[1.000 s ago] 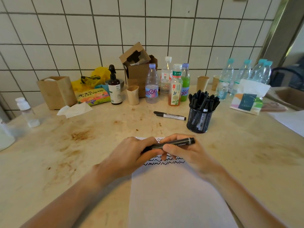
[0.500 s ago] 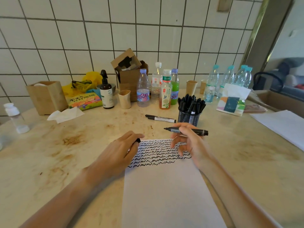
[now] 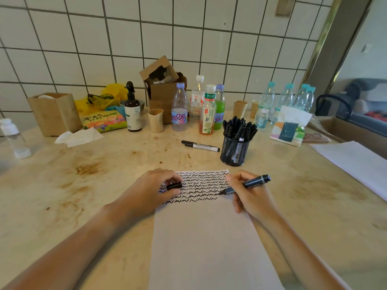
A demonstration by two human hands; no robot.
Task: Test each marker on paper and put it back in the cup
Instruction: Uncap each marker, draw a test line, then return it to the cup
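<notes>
A white sheet of paper (image 3: 205, 243) lies in front of me, its top part covered with rows of black squiggles. My right hand (image 3: 251, 195) holds an uncapped black marker (image 3: 249, 183) in a writing grip, its tip touching the paper at the right end of the squiggle rows. My left hand (image 3: 155, 189) rests on the paper's left edge and pinches the marker's black cap (image 3: 174, 185). Behind the paper stands a black mesh cup (image 3: 235, 151) full of black markers. Two more markers (image 3: 201, 145) lie on the table to the cup's left.
Along the tiled wall stand several bottles (image 3: 179, 107), paper cups (image 3: 155, 120), a cardboard box (image 3: 162, 88), a pump bottle (image 3: 132, 109), a wooden holder (image 3: 54, 114) and a tissue pack (image 3: 290, 126). A second sheet (image 3: 356, 162) lies at the right. The tabletop (image 3: 83, 185) is stained.
The marker was pulled out of its cap, which stayed in my left hand. My right hand turned the marker and lowered its tip from above the paper onto the sheet.
</notes>
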